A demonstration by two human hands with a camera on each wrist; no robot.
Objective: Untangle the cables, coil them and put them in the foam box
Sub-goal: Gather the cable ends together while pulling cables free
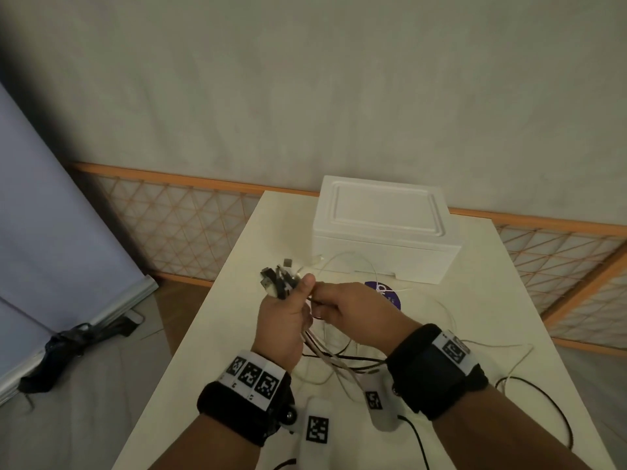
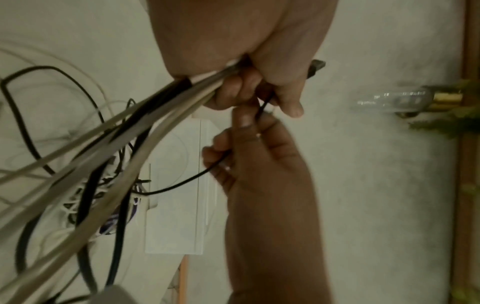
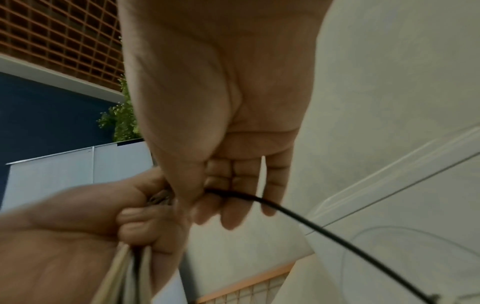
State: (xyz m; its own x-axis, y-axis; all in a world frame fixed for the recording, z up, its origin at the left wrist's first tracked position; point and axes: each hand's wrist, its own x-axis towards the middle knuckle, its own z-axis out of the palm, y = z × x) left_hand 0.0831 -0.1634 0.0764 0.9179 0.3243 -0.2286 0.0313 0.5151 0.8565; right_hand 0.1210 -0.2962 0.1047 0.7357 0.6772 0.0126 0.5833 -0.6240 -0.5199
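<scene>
Your left hand (image 1: 283, 320) clamps the cable bundle (image 2: 145, 115), plugs fanned above your fingers; your right hand (image 1: 353, 308) pinches one black cable (image 3: 298, 216), likely isolating it. Foam box (image 1: 383, 228) sits closed beyond.

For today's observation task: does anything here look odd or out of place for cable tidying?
Yes: the foam box still has its lid on, so no cables can go in. The left hand grips a bundle, the right hand pinches a black cable; the rest sprawl tangled.
</scene>
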